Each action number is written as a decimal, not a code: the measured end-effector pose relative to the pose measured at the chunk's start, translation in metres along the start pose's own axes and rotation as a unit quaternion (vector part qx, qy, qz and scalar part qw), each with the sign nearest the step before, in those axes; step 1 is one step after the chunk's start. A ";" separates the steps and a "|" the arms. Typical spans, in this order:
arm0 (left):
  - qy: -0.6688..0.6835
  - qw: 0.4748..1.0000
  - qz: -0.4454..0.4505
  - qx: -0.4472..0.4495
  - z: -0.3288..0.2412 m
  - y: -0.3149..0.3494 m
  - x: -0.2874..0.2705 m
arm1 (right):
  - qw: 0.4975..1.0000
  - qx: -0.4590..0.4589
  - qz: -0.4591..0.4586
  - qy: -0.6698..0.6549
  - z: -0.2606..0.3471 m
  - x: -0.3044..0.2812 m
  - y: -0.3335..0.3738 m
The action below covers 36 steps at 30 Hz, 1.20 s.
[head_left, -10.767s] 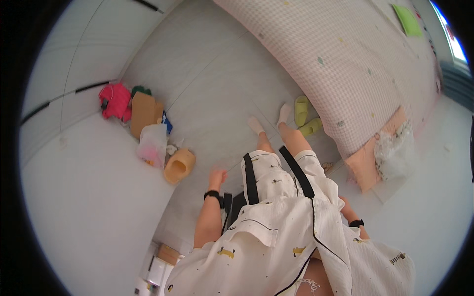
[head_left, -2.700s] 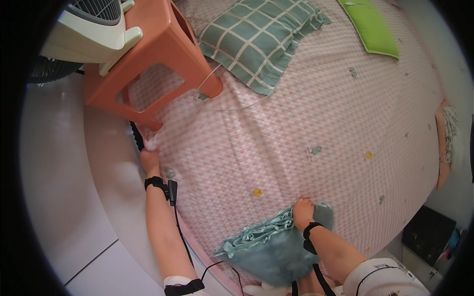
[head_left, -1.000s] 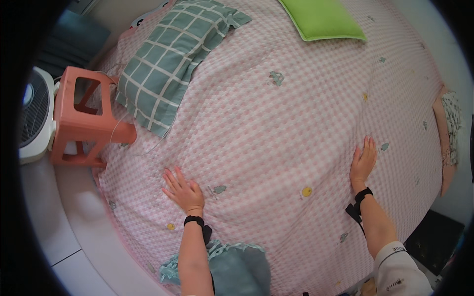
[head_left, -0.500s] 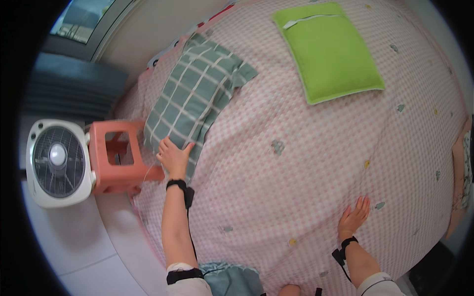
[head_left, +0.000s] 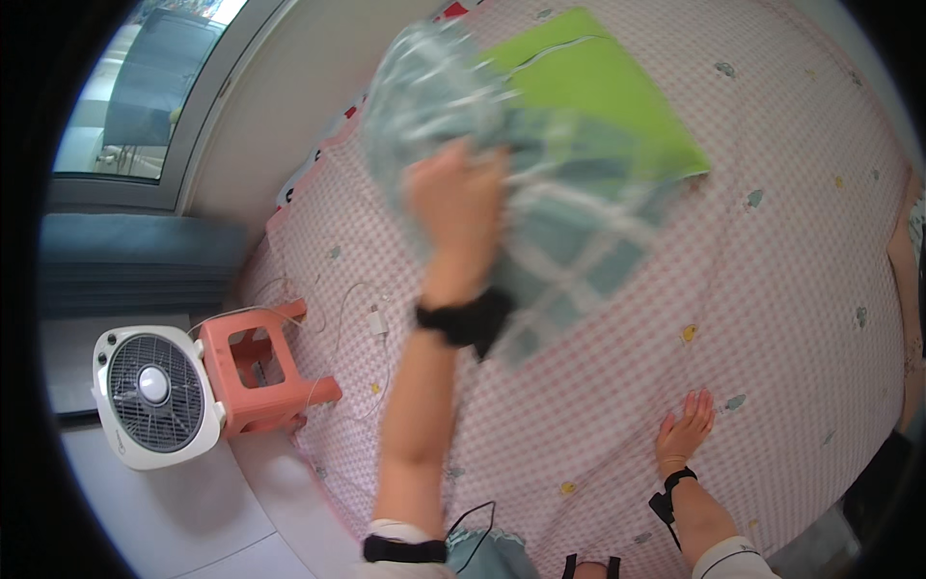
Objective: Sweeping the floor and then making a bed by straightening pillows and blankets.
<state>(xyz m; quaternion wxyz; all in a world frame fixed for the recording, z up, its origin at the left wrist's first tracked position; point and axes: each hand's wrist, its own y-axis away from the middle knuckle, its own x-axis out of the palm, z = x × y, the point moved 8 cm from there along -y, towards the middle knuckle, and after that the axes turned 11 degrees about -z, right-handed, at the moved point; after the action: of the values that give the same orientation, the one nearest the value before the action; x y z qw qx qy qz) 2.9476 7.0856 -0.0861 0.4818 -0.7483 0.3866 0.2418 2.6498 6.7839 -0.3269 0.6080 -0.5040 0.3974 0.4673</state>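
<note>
My left hand (head_left: 455,207), smeared by motion, is closed on a grey-green pillow (head_left: 588,232) with white checks and lifts it off the bed. The pillow is blurred and bent, with its far part swung over the near left portion of a lime-green pillow (head_left: 617,92). That green pillow lies flat and shows a pale zip along its far end. My right hand (head_left: 685,431) rests flat with fingers stretched on the pink checked bed sheet (head_left: 617,386), holding nothing.
A white box fan (head_left: 159,400) stands against an orange plastic stool (head_left: 256,367) at the left. A white cable with a plug (head_left: 377,322) lies on the sheet near it. A window (head_left: 145,87) is at the far left. Another person's bare limb (head_left: 907,299) shows at the right edge.
My left hand has gripped the checked pillow, lifted it and swung it rightward, uncovering the cable and plug. My right hand stays in place. The view has shifted slightly.
</note>
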 end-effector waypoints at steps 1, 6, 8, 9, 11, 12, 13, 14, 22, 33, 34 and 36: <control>0.035 0.991 -0.013 0.128 -0.023 0.008 0.027 | 1.000 -0.011 0.002 -0.023 0.013 0.002 -0.001; 0.285 0.919 -0.106 -0.253 0.009 0.100 0.053 | 1.000 -0.009 0.010 0.002 0.007 0.000 -0.004; 0.058 0.918 -0.250 -0.301 0.073 0.175 0.033 | 1.000 -0.018 0.012 -0.006 0.012 -0.003 -0.006; -0.060 0.923 -0.196 -0.326 0.103 0.208 0.034 | 1.000 -0.017 0.013 -0.015 0.019 -0.005 -0.006; -0.179 0.902 -0.136 -0.369 0.120 0.253 0.027 | 0.999 -0.034 0.023 -0.019 0.027 -0.011 -0.007; -0.195 0.916 -0.077 -0.341 0.116 0.260 0.032 | 0.999 -0.033 0.026 -0.019 0.023 -0.012 -0.008; -0.211 0.928 -0.027 -0.307 0.118 0.256 0.041 | 0.998 -0.051 0.023 -0.022 0.018 -0.007 -0.009; -0.206 0.923 -0.034 -0.322 0.121 0.260 0.046 | 0.994 0.002 0.079 -0.079 -0.006 0.003 0.000; -0.191 0.916 0.027 -0.353 0.127 0.267 0.058 | 0.914 -0.208 -0.136 -0.322 0.149 -0.069 -0.323; -0.199 0.913 0.017 -0.354 0.147 0.246 0.041 | 0.940 -0.301 -0.102 -0.122 0.329 0.087 -0.419; -0.153 0.925 0.016 -0.347 0.167 0.244 0.038 | 0.938 -0.305 -0.106 -0.123 0.328 0.096 -0.423; -0.049 0.951 0.029 -0.304 0.218 0.213 0.024 | 0.936 -0.316 -0.111 -0.111 0.323 0.105 -0.429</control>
<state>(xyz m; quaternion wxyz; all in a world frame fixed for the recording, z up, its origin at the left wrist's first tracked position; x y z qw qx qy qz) 2.7907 7.2250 -0.3087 0.2429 -0.8349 0.2919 0.3984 3.0956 7.0955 -0.2665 0.5057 -0.6560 0.1002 0.5513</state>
